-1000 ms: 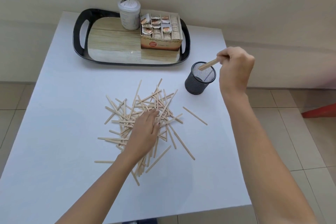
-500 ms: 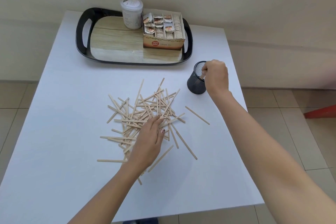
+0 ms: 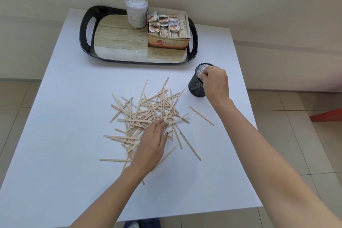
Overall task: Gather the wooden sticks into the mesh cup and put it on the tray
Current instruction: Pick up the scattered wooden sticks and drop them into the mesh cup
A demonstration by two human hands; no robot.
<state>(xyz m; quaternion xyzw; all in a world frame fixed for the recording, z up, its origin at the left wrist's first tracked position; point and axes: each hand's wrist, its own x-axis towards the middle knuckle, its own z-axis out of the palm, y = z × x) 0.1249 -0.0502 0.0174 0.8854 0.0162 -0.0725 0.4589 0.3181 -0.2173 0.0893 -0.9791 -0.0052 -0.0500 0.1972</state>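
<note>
A loose pile of thin wooden sticks [image 3: 148,109] lies in the middle of the white table [image 3: 64,163]. My left hand [image 3: 152,146] rests palm down on the pile's near side, fingers stretched onto the sticks and gripping none that I can see. The black mesh cup [image 3: 196,89] stands to the right of the pile. My right hand [image 3: 215,81] sits over its mouth with the fingers curled shut at the rim; no stick shows in them. The black tray [image 3: 85,29] with a wood-pattern floor lies at the back of the table.
On the tray's right half stand a white lidded jar [image 3: 137,13] and an open box of tea bags [image 3: 168,42]. One stick [image 3: 201,116] lies apart, right of the pile. The table's right edge is close behind the cup. Tiled floor surrounds the table.
My right hand carried a stick down to the cup's mouth, and that stick is out of sight now. My left hand slid slightly back over the pile.
</note>
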